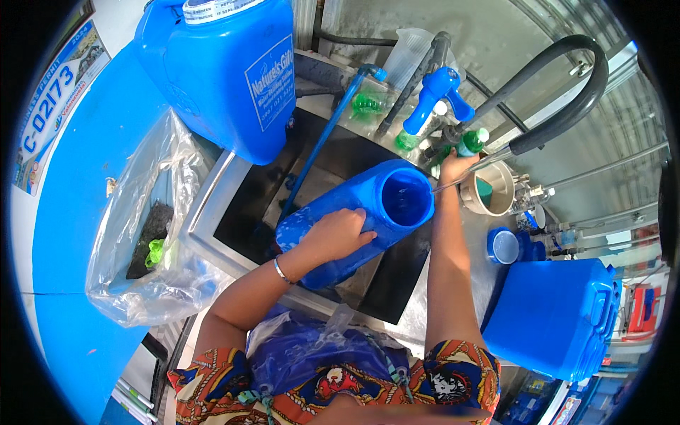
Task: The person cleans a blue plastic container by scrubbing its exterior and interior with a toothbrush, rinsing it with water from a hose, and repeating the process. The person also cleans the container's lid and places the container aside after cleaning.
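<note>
A blue plastic water jug [319, 219] lies tilted over the dark-edged sink [248, 205], its round open mouth facing up and right. My left hand [336, 235] is closed on the jug's upper side, just below the mouth. Beyond the sink, my outstretched right hand [455, 166] is closed round a green plastic bottle [471, 144], partly hidden by the fingers. A thin metal spout [471, 170] on a black hose [567, 120] passes over my right wrist and ends beside the jug's mouth. A blue-handled valve [445, 85] stands above the bottles.
A big blue water container [219, 78] stands at the sink's far left, another blue container [545, 315] at the right. A clear plastic bag [117, 241] hangs on the left. Clear green-tinted bottles [368, 103], a beige pail [494, 177] and a blue-rimmed lid [503, 246] sit around the counter.
</note>
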